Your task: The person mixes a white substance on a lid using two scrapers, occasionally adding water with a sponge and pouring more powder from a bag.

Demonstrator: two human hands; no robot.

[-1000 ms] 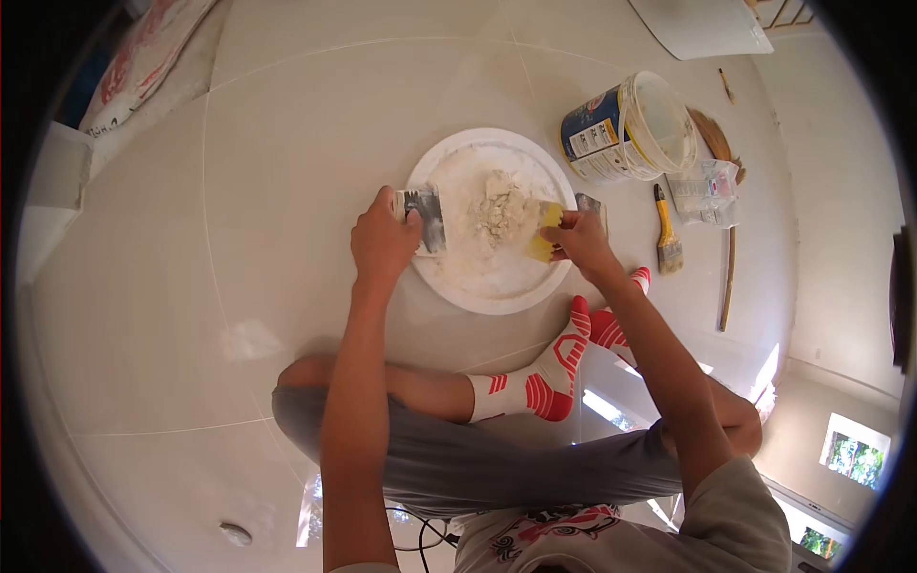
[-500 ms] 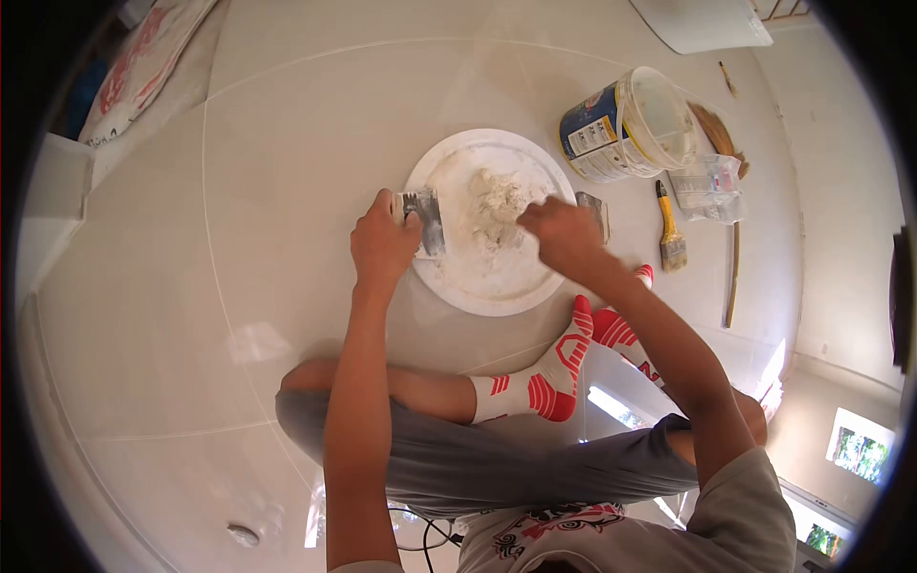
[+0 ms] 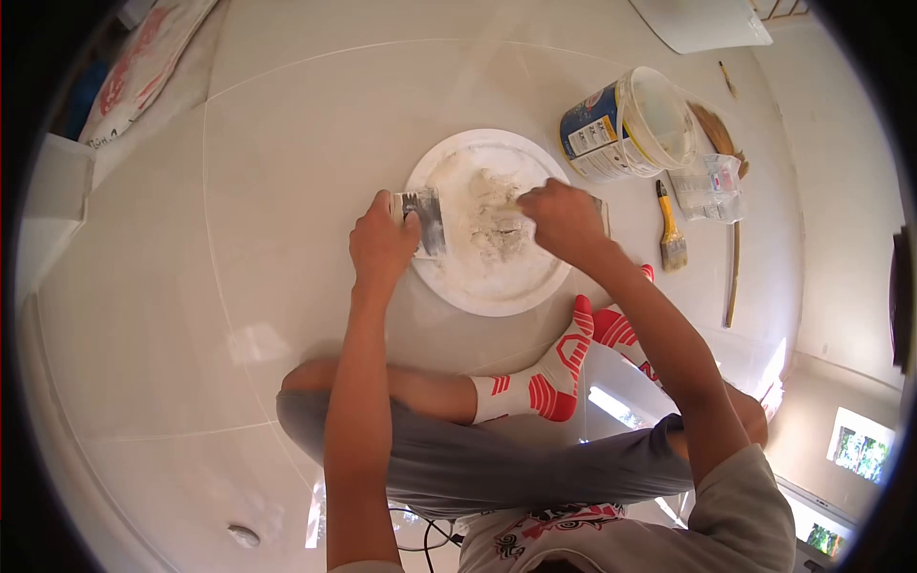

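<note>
My left hand (image 3: 380,239) grips a putty knife (image 3: 432,224), its flat blade smeared grey and black, at the left rim of a round white lid (image 3: 487,301). On the lid lies a heap of whitish powder or paste (image 3: 497,224), with grey, damp-looking patches in its middle. My right hand (image 3: 565,222) is closed just over the right side of the heap, fingertips pinched together; what they hold is hidden. Behind that hand, a second flat scraper (image 3: 604,212) shows only in part at the lid's right edge.
A white bucket (image 3: 630,124) with a blue label stands beyond the lid. To its right are a yellow-handled brush (image 3: 672,229), a clear plastic container (image 3: 709,186), and a broom (image 3: 716,134). My socked feet (image 3: 559,382) rest close to the lid's near edge.
My right hand has shifted slightly over the heap and now covers more of the second scraper. The heap looks flatter, with more grey showing. My left hand has barely moved.
</note>
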